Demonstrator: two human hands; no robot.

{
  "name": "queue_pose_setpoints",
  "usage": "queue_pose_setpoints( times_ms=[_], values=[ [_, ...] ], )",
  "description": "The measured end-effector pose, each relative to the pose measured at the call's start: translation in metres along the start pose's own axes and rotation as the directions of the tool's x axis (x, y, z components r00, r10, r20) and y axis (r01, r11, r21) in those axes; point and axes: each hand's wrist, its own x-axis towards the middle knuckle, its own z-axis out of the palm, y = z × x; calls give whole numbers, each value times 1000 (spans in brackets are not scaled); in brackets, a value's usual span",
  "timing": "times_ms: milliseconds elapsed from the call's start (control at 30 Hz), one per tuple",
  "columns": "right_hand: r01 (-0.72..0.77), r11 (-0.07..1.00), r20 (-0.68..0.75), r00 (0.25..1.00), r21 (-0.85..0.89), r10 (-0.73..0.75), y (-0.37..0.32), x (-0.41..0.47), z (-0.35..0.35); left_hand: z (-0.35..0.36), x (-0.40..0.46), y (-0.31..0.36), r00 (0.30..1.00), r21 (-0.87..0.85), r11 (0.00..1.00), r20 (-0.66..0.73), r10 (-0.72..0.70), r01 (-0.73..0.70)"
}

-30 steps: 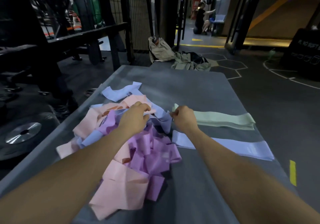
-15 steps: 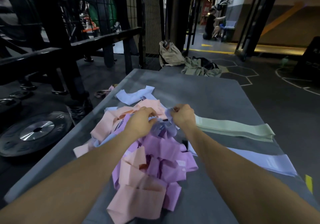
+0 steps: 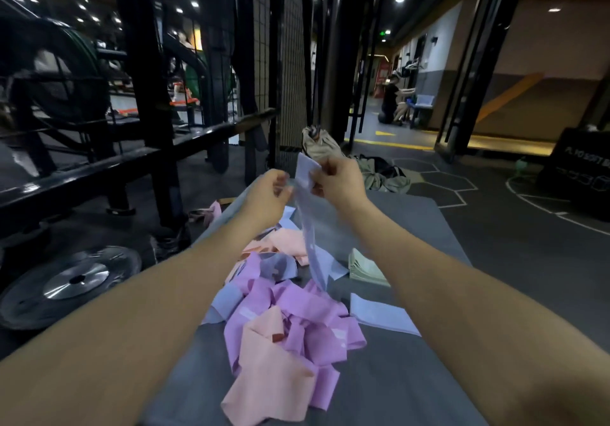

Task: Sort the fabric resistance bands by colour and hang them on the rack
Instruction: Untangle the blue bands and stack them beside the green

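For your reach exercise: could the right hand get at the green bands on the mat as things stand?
Probably not at once: the right hand is pinching the raised blue band. The green bands lie uncovered below its forearm.

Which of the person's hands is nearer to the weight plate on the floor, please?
Left. The left hand is raised over the table edge on the weight plate's side; the right hand is beyond it, farther from the plate.
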Motion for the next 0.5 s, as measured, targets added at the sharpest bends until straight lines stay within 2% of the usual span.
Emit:
queue_pose_setpoints(
  times_ms=[100, 267, 500],
  values=[
    [53, 997, 11, 999, 62, -53, -26, -6, -9, -12, -1, 18, 1000, -91, 996, 0, 11, -11],
    [93, 992, 7, 996, 87, -94, -59, -29, -36, -24, -14, 50, 986, -140, 985, 117, 118, -101],
    [3, 984, -64, 998, 175, 8, -58, -64, -85, -7, -40, 89, 965, -185, 972, 193, 177, -141]
  ],
)
